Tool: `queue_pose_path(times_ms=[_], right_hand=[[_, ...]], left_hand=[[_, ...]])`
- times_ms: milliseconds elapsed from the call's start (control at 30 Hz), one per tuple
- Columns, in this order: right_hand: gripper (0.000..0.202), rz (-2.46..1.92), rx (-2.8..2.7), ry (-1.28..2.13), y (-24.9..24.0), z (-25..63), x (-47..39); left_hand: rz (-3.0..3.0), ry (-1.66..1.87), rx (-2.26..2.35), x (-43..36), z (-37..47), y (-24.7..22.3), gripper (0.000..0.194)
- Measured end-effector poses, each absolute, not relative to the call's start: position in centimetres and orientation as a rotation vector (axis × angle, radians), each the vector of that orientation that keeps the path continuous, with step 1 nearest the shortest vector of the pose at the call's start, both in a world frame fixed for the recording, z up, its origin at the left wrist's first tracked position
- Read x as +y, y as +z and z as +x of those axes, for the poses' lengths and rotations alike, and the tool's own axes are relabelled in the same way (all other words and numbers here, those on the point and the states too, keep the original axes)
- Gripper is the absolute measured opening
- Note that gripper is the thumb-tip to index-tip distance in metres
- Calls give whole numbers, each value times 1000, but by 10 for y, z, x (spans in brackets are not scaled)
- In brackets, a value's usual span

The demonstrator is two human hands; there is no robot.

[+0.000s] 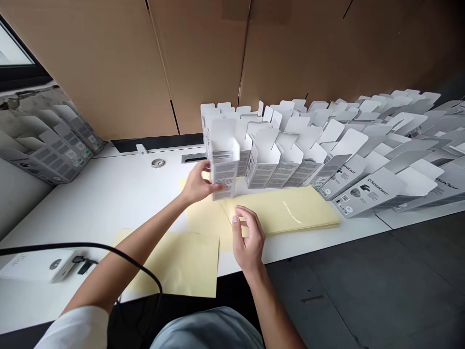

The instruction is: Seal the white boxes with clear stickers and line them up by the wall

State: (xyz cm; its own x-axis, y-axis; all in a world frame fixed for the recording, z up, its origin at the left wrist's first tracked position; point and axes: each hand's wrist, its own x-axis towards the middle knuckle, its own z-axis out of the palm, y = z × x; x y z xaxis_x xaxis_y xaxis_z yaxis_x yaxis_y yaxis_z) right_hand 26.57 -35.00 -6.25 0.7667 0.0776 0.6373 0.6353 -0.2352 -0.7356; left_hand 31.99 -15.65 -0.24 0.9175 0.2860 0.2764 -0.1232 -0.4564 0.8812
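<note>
An upright white and grey carton [224, 169] with its top flaps raised is gripped by my left hand [201, 183], fingers on its side and thumb across the printed front. Just right of it stand several similar open-topped cartons [272, 165]. My right hand [249, 237] hangs in front of the carton with curled fingers and a gap between thumb and fingertips; nothing shows in it. It is beside the near left end of a stack of yellow sheets [290, 211]. Loose yellow sheets [185, 264] lie below my left forearm.
More cartons [378, 191] crowd the right side of the white table [141, 194], and another group [54, 145] leans at the far left. A tape roll [158, 163] lies near the back. A black cable [109, 248] crosses above a white device [54, 264]. Large brown cardboard [203, 63] stands behind.
</note>
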Motion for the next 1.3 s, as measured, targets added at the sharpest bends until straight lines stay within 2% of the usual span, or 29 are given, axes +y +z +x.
queue_pose_path(times_ms=[233,367,500,567,667,767,867,967,1033,1200,1300], right_hand=[[17,-1826,-538,-678,-77,264,-372],[19,-1836,-567,-701,-83,260,-372],[26,-1809,-654,-782,-86,253,-373],[29,-1793,-709,-754,-87,248,-373],[27,-1799,-860,-533,-87,237,-368],[27,-1900,-1114,-303,-87,226,-358],[46,-2078,-1187,-234,-89,219,-347],[60,-2273,-1079,-186,-95,221,-339],[59,-2365,-1039,-135,-98,225,-334],[41,-2459,-952,4,-100,231,-323],[43,-2482,-890,66,-100,232,-320]], left_hand=[[2191,492,119,-198,392,-39,66],[2235,497,197,-207,396,-51,53],[2304,432,173,-193,374,-39,46],[2334,382,148,-171,353,-28,40],[2359,362,196,-120,310,-13,26],[2348,391,391,-65,257,-8,32],[2315,316,567,-22,200,-14,40],[2290,201,666,13,154,-26,40],[2226,334,872,41,135,-34,38],[1990,779,1412,138,131,-37,45],[2064,879,1549,188,140,-27,54]])
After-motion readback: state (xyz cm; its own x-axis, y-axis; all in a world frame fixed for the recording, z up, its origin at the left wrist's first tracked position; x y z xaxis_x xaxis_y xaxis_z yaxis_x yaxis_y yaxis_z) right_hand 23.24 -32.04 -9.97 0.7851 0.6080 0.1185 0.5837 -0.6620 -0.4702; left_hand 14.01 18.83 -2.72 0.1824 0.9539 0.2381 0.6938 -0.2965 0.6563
